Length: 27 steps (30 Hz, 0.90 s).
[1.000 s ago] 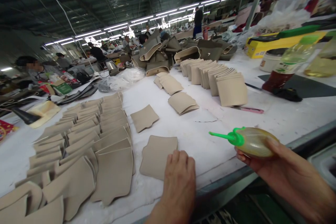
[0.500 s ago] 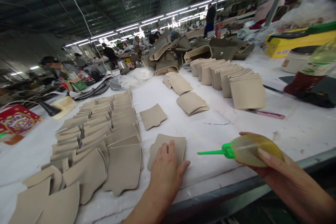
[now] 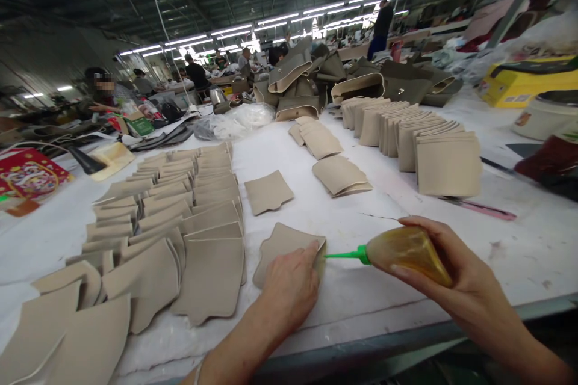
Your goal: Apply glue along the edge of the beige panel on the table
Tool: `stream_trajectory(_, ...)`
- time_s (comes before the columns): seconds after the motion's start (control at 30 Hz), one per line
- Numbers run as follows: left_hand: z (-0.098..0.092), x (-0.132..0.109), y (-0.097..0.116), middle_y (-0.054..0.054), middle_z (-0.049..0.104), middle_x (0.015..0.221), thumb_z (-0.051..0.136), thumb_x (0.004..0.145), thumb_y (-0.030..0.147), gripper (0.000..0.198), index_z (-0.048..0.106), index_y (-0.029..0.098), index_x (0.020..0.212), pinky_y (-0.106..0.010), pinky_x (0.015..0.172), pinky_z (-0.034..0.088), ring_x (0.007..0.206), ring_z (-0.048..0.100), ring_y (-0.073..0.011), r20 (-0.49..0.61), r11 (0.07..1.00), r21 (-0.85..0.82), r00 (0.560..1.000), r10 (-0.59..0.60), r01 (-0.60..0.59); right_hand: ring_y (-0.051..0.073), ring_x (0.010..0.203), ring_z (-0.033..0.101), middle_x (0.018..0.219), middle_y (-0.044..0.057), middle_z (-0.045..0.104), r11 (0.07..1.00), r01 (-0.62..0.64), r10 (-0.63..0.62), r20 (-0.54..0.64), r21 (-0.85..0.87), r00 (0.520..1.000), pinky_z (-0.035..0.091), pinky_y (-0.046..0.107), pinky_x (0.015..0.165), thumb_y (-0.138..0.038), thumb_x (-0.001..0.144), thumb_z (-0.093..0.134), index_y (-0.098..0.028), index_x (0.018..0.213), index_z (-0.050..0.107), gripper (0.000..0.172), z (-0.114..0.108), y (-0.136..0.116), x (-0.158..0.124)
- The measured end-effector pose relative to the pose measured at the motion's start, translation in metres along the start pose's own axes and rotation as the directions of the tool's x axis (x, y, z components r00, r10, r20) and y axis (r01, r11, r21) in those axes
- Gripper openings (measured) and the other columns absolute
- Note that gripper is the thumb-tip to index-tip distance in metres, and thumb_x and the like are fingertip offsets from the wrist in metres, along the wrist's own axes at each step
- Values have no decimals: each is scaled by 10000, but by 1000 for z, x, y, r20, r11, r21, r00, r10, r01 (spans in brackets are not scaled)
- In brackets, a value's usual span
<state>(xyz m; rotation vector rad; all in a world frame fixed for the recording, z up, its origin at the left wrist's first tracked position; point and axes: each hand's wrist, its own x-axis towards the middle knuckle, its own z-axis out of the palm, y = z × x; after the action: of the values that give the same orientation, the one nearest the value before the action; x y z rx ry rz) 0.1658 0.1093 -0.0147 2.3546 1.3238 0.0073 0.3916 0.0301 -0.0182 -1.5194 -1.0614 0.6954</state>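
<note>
A beige leather-like piece (image 3: pixel 289 239) with a tabbed left edge lies on the white table in front of me. My left hand (image 3: pixel 291 283) is closed on its right side, the index finger at the upper right corner, where the edge is slightly raised. The thumb's hold is mostly hidden. In my right hand (image 3: pixel 456 264) I grip a squeeze bottle (image 3: pixel 406 252) of amber liquid, tilted on its side. Its thin green nozzle (image 3: pixel 343 255) points left, its tip at the piece's right edge. One similar piece (image 3: pixel 270 192) lies flat just beyond.
Rows of overlapping beige pieces (image 3: pixel 171 210) cover the left. A small stack (image 3: pixel 341 175) and a long standing row (image 3: pixel 447 162) are at the back right, near a pink-handled tool (image 3: pixel 487 209). Dark bags (image 3: pixel 289 81) are heaped behind. People work farther off.
My right hand has brought the bottle left, nozzle tip to the piece's edge. My left fingers have moved to the piece's right corner, which is now slightly lifted. The view has shifted a little.
</note>
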Motion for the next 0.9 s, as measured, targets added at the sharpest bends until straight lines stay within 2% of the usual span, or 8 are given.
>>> stream_trajectory(0.1, -3, 1, 0, -84, 689, 1177, 344, 838, 138, 606, 455, 262, 1421, -441, 896, 511, 1032, 661, -312, 13, 1000, 21, 1000, 22, -22, 299, 1032, 562, 1163, 20, 572, 972, 156, -141, 96, -175, 985, 456, 404, 899, -551, 708, 785, -344, 1199, 523, 593, 1, 8, 6)
stream_trajectory(0.2, -5, 2, -2, -103, 713, 1110, 344, 839, 154, 585, 491, 260, 1396, -465, 864, 529, 984, 678, -325, 37, 999, 28, 998, 45, -46, 317, 1018, 581, 1148, 36, 582, 938, 232, -208, 116, -257, 971, 487, 429, 856, -591, 731, 750, -334, 1210, 507, 595, 0, 11, 11)
stream_trajectory(0.4, -2, 8, -9, -86, 605, 1321, 356, 833, 161, 582, 506, 237, 1390, -419, 1038, 450, 1185, 597, -278, 45, 992, -104, 996, 82, -77, 301, 929, 619, 1096, 48, 609, 827, 368, -347, 129, -426, 929, 514, 456, 842, -641, 787, 668, -305, 1204, 514, 557, 2, 9, 13)
stream_trajectory(0.6, -2, 8, -13, -48, 545, 1379, 367, 826, 170, 567, 543, 252, 1358, -426, 1076, 417, 1243, 553, -271, 48, 984, -160, 996, 81, -73, 317, 919, 617, 1097, 60, 598, 823, 348, -344, 95, -449, 934, 528, 441, 764, -665, 810, 632, -305, 1197, 503, 544, 2, 11, 12)
stream_trajectory(0.73, -2, 8, -13, -38, 536, 1388, 369, 829, 172, 562, 545, 242, 1358, -417, 1093, 401, 1258, 540, -261, 49, 983, -169, 996, 81, -71, 338, 938, 598, 1116, 59, 577, 818, 360, -352, 105, -449, 930, 503, 482, 797, -674, 816, 617, -335, 1203, 488, 530, 1, 12, 12)
stream_trajectory(0.9, 0, 8, -12, -41, 540, 1388, 378, 830, 177, 566, 528, 243, 1371, -426, 1091, 403, 1258, 540, -262, 41, 987, -142, 995, 87, -80, 329, 909, 600, 1086, 47, 578, 856, 321, -300, 116, -405, 947, 506, 486, 788, -664, 796, 653, -355, 1195, 488, 531, -2, 15, 11)
